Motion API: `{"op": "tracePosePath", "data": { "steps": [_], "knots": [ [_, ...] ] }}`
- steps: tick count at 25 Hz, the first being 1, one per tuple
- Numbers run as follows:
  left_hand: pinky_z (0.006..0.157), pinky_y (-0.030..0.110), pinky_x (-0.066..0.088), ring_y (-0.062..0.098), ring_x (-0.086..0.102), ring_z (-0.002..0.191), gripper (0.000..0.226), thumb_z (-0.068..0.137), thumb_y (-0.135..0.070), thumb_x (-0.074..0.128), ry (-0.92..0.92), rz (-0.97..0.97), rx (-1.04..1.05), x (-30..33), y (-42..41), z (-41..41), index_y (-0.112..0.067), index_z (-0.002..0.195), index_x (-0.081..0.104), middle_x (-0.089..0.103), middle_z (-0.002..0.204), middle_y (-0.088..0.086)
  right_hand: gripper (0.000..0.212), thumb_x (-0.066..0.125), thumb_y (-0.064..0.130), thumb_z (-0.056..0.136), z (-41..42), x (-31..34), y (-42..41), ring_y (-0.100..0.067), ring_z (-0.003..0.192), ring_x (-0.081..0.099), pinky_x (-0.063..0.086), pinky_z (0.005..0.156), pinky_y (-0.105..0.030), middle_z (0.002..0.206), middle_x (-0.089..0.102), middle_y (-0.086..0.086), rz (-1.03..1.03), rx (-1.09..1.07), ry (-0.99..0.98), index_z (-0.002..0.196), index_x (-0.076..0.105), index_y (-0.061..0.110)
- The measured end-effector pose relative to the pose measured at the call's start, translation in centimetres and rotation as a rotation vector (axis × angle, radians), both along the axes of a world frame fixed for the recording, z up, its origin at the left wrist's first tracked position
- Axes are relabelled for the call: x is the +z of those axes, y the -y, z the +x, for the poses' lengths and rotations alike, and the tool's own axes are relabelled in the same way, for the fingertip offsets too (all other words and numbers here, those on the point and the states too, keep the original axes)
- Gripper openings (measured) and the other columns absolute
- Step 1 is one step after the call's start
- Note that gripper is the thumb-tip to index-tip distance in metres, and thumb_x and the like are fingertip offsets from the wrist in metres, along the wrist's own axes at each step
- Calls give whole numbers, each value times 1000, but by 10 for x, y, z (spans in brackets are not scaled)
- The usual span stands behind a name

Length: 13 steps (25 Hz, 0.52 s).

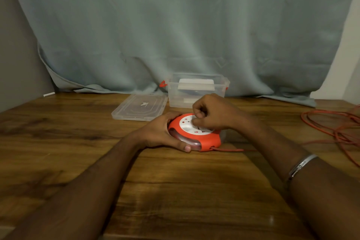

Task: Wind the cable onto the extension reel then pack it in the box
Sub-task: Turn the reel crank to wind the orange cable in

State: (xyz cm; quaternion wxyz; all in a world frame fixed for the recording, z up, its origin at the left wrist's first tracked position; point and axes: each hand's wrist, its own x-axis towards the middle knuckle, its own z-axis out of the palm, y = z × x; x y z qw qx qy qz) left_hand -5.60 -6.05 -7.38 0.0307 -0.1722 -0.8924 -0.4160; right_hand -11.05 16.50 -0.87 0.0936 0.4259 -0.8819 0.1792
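Left hand grip around reel rim, right hand pinching its hidden top, cable cut off.

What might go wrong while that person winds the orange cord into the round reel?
The loose orange cable lies in overlapping loops at the table's right side; it might knot or snag as it is drawn in. The reel lies flat, steadied only by the left hand while the right hand works on top, so it may slide on the table.
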Motion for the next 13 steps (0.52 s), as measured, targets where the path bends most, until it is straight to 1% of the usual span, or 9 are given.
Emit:
{"op": "tracePosePath", "data": {
  "steps": [1, 2, 3, 4, 6, 7, 9, 11, 13],
  "knots": [
    [97, 16, 53, -7, 63, 120, 110, 49, -58, 102, 1, -4, 1, 0, 0, 0, -49, 144, 49, 64, 136, -24, 19, 77, 14, 76, -1, 3, -5, 2, 57, 58, 44, 57, -26, 65, 66, 15, -5, 25, 57, 69, 62, 22],
    [97, 14, 52, -8, 62, 120, 109, 48, -59, 102, 0, -13, 3, 0, 0, 0, -51, 142, 48, 64, 137, -25, 20, 75, 5, 74, -2, 6, -10, 10, 61, 59, 43, 55, -17, 73, 69, 21, 11, 46, 124, 81, 66, 22],
    [97, 13, 51, -9, 61, 120, 108, 48, -60, 102, -1, -24, 4, 0, 1, 0, -53, 141, 47, 63, 137, -25, 28, 75, -1, 73, -2, 7, -15, 18, 62, 58, 39, 52, -8, 78, 70, 27, 39, 63, 187, 93, 68, 18],
    [97, 14, 51, -9, 60, 121, 109, 48, -60, 102, 5, -32, 7, -1, 1, -1, -53, 142, 47, 62, 138, -26, 34, 75, -4, 74, -4, 7, -19, 22, 62, 56, 39, 50, -6, 86, 71, 28, 63, 70, 234, 102, 68, 15],
    [100, 17, 52, -8, 60, 122, 112, 50, -59, 103, 33, -37, 13, -1, 1, -2, -51, 145, 44, 60, 139, -26, 41, 75, -7, 76, -10, 6, -24, 24, 61, 56, 41, 51, -5, 112, 74, 10, 55, 69, 308, 111, 63, 11],
    [98, 15, 52, -9, 59, 121, 112, 50, -59, 103, 44, -39, 14, -1, 2, -2, -53, 144, 43, 59, 138, -28, 45, 76, -8, 76, -12, 6, -25, 23, 60, 57, 42, 50, -5, 119, 74, 0, 38, 63, 343, 113, 60, 11],
    [94, 11, 50, -9, 59, 121, 113, 50, -60, 102, 48, -41, 17, -1, 1, -2, -54, 144, 41, 58, 137, -28, 53, 81, -3, 77, -14, 7, -26, 19, 62, 60, 43, 50, -6, 121, 74, -4, 26, 45, 367, 118, 52, 15],
    [98, 16, 50, -3, 59, 124, 118, 48, -61, 102, 36, -36, 25, -2, 2, -2, -48, 149, 43, 58, 141, -24, 59, 86, 8, 77, -15, 6, -27, 9, 76, 65, 44, 54, -6, 117, 73, -1, 39, 28, 348, 121, 47, 21],
    [100, 18, 50, -3, 58, 125, 120, 47, -63, 101, 25, -34, 25, -2, 2, -2, -46, 150, 43, 58, 142, -24, 61, 88, 18, 77, -14, 6, -27, -3, 91, 65, 45, 57, -6, 113, 72, 2, 53, 19, 320, 120, 47, 25]
  ]
}}
